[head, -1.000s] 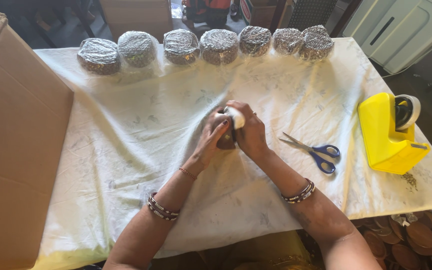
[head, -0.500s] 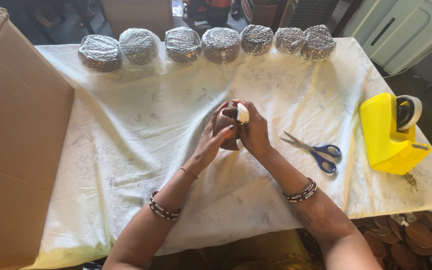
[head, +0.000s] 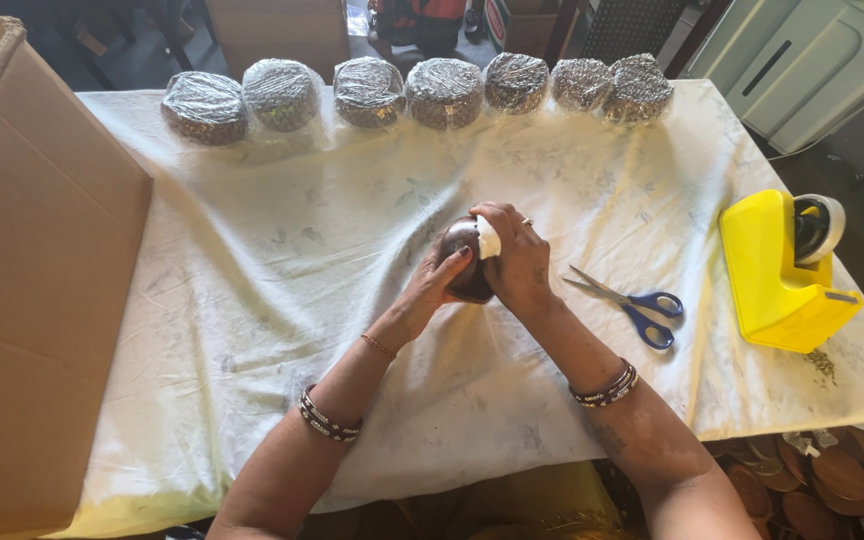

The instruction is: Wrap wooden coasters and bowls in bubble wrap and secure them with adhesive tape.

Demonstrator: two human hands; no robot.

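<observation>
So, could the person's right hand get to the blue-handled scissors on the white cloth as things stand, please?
Probably yes. The blue-handled scissors lie flat on the white cloth just right of the right hand, with nothing between them. But that hand and the left hand both grip a dark brown round object, so it must let go first.

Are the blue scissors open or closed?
Open a little: the scissors lie flat on the cloth, their blades parted near the tips.
</observation>
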